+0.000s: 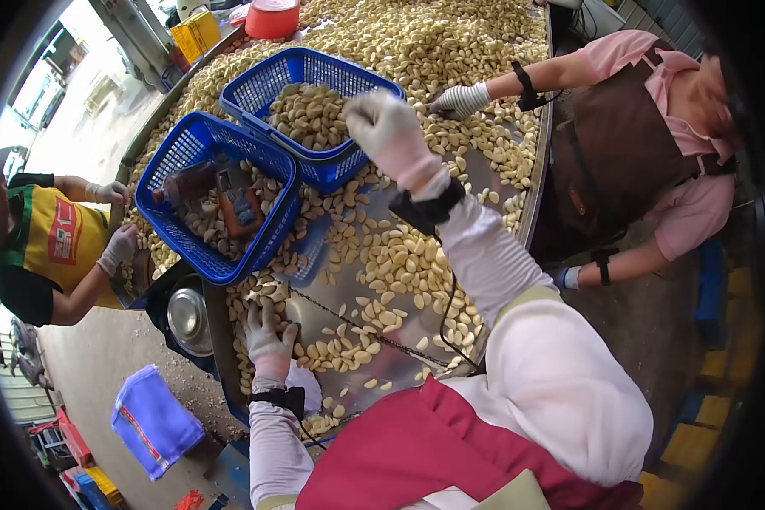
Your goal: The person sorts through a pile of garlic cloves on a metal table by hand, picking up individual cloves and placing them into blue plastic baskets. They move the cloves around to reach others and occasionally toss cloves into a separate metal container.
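My left hand [268, 340], in a whitish glove, rests with fingers spread on pale garlic cloves [337, 350] at the table's near left edge. My right hand [388, 134], also gloved, is raised at the right rim of the far blue basket [259, 75]. Its fingers are curled and slightly blurred; what they hold, if anything, is hidden. Garlic cloves [308, 115] of a duller colour lie in that basket. The nearer blue basket [217, 270] holds more cloves, a clear bottle [189, 184] and an orange-brown packet [241, 211].
Loose cloves cover much of the metal table [388, 361], heaped at the back. One co-worker's gloved hand [461, 101] reaches in from the right; another person's hands [115, 246] work at the left edge. A dark cord [446, 319] crosses the table. A metal lid [189, 320] sits beside it.
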Demonstrator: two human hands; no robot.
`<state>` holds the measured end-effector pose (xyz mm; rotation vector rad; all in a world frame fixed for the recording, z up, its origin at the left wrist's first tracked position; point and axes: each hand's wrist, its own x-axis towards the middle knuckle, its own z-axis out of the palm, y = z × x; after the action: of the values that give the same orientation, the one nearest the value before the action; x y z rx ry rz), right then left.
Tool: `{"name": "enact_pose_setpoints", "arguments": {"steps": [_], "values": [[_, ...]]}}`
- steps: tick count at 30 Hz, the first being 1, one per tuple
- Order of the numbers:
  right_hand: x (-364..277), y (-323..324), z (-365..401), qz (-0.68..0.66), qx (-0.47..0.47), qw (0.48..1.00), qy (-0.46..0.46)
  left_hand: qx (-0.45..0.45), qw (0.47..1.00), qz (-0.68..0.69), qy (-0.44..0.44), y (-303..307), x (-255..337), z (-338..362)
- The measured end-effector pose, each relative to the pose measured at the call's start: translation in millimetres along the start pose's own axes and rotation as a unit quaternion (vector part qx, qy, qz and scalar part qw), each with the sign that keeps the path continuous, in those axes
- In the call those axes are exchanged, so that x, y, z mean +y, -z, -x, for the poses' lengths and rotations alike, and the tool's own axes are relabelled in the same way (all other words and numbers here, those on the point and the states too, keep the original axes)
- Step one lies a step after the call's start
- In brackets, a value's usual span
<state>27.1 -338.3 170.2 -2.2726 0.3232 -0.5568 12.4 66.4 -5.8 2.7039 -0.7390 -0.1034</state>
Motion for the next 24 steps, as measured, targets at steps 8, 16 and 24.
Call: {"name": "enact_pose_setpoints", "arguments": {"steps": [8,16,24], "values": [[41.7,-19.5,139.3,0.352,-0.473,0.785,-0.19,-0.011,1.0,0.001,0.027,-6.8,3.7,-1.8],[58.6,-46.9,71.9,0.112,-0.239,0.96,-0.094,-0.013,0.983,0.166,-0.075,10.1,61.6,-20.1],[55.9,-115.7,84.5,0.27,-0.263,0.916,-0.138,-0.015,0.999,0.028,-0.039,-9.0,21.1,-8.2]]}}
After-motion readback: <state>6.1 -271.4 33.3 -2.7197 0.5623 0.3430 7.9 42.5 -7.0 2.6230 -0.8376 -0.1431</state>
